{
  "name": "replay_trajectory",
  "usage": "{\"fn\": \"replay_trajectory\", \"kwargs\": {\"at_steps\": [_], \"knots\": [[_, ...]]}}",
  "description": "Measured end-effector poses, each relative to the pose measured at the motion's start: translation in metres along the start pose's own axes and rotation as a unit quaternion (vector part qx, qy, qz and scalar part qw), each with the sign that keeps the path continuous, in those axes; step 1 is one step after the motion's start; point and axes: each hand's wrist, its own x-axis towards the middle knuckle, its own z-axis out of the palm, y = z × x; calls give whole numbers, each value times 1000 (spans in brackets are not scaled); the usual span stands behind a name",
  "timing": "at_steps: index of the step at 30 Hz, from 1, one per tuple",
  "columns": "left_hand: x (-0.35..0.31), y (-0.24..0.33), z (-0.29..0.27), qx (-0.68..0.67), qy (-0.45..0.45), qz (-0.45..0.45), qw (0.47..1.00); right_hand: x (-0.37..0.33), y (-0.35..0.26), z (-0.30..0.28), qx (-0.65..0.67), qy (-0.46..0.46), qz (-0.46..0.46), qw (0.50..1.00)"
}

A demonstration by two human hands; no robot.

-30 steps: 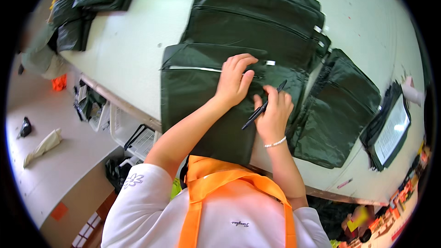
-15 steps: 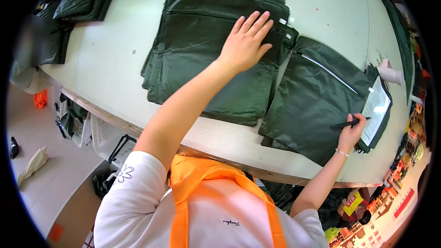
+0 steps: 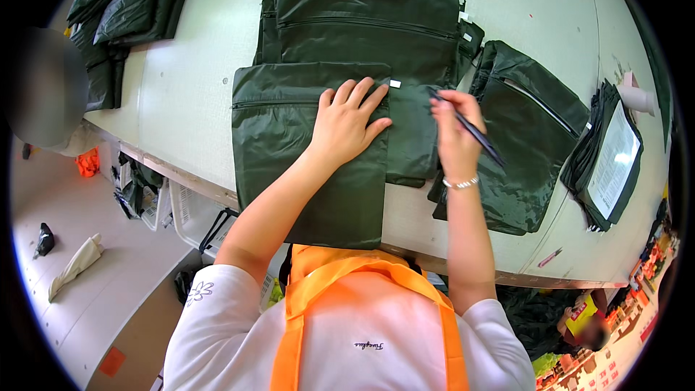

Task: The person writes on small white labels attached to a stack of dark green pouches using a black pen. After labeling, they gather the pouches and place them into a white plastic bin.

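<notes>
A dark green zippered fabric piece point(image 3: 289, 145) lies in front of me on the pale table point(image 3: 195, 65), partly over a stack of the same green pieces point(image 3: 362, 14). My left hand point(image 3: 347, 123) rests flat on it, fingers spread, near its right edge and a small white tag point(image 3: 395, 84). My right hand point(image 3: 455, 127) holds a dark pen point(image 3: 474, 134), its tip touching a smaller green flap point(image 3: 413, 137) beside the top piece.
Another green piece point(image 3: 528, 137) lies to the right, then a stack with a white sheet point(image 3: 614, 163) on top near the table's right edge. More green pieces point(image 3: 123, 7) are piled at the far left. Crates and floor lie below the table's left edge.
My right hand came back from the stack at the far right to the flap beside my left hand. My left hand now lies on a piece nearer to me.
</notes>
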Motion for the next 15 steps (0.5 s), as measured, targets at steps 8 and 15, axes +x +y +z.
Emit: {"fn": "replay_trajectory", "kwargs": {"at_steps": [8, 15], "knots": [[10, -9, 11, -12, 24, 10, 1000, 16, 43, 46, -83, 38, -39, 995], [13, -12, 14, -7, 25, 16, 1000, 14, 47, 51, -126, 62, -87, 986]]}}
